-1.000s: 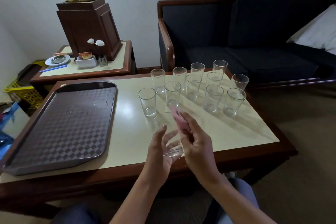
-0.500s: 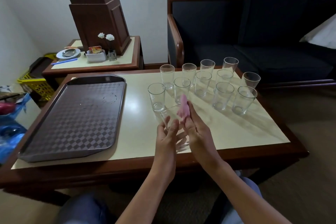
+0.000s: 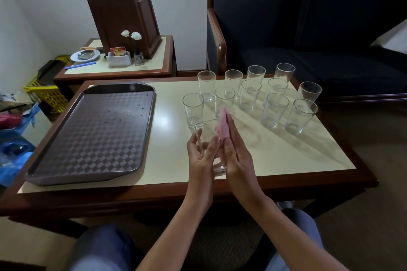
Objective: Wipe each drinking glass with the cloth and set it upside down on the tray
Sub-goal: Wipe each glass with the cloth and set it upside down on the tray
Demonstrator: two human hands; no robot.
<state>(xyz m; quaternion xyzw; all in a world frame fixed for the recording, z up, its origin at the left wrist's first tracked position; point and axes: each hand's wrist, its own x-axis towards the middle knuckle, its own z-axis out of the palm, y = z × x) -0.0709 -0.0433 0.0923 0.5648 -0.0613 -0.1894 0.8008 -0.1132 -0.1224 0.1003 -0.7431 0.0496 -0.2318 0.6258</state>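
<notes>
While the knees at the bottom of the frame fill the nearest ground, the work sits just above them at centre. The left hand curls thumb and fingers round the lower part of the drinking glass, held above the near edge of the desk with its mouth tipped away. The right hand lies flat along the glass's right side, fingers straight and together, pressing the pink cloth against the wall up by the rim.

A second ago the right fingers were bent in towards the glass and the cloth showed only as a small tip; since then they have straightened and the cloth has ridden up the side. That reads as a wiping stroke on the outer wall, so this glass is probably mid-clean and not yet ready to turn over.

Further back, eleven upright glasses stand close together at right of centre, unmoved. At left, the checked tray carries no glass, as before, so nearly all the task lies ahead.
</notes>
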